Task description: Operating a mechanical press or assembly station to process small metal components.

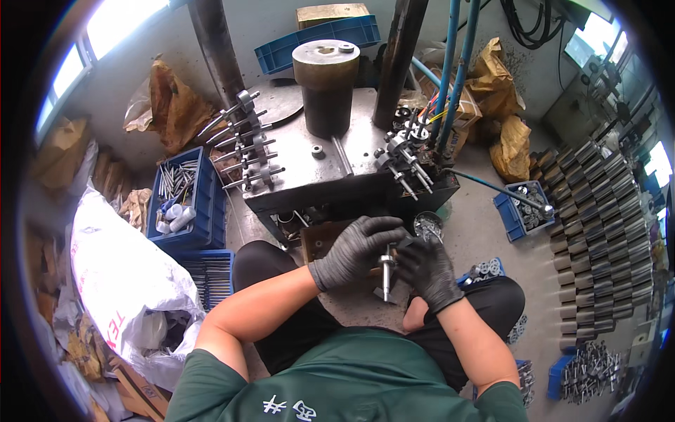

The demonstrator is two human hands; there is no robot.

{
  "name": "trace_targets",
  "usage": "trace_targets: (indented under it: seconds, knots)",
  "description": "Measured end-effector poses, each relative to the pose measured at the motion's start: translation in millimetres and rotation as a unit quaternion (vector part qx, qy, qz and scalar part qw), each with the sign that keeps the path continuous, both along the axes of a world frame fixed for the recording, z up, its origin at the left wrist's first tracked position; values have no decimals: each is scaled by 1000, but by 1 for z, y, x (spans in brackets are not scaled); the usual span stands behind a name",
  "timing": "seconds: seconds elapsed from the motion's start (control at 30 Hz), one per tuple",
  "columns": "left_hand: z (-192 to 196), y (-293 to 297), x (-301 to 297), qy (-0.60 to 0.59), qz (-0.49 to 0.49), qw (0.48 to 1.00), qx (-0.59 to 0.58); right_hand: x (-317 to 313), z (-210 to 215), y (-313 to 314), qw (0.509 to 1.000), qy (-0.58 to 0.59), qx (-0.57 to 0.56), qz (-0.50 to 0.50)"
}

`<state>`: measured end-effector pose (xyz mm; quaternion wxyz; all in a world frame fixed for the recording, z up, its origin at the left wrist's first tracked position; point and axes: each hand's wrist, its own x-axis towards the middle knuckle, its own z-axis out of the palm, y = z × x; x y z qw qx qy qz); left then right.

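both gloved hands held metal shaft [387, 271] upright above lap, before press surface [309, 169]. left hand [355, 247] gripped top; right hand [427, 271] closed on lower side. advised: keep shaft vertical, grip firm, fingers off ends.

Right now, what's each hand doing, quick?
Left hand: closed on the top of the metal shaft.
Right hand: closed on the same shaft.

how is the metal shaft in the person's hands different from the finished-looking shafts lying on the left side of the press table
The metal shaft stands upright between the left hand and right hand; the row of shafts lies flat on the press table. The held one is single and gripped; the row lies untouched, side by side. Both are grey steel rods with a collar.
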<state>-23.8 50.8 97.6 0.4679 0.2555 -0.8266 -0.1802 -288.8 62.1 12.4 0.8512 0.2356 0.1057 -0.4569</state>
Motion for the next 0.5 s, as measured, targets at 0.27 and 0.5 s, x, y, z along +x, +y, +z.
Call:
trace_targets:
  seconds: [0.27,0.5]
  knots:
    - [-24,4,-14,89,-92,932,338,58,51,17,851,476,-143,168]
    - [-25,-16,-9,90,-98,868,478,69,55,17,788,557,-206,160]
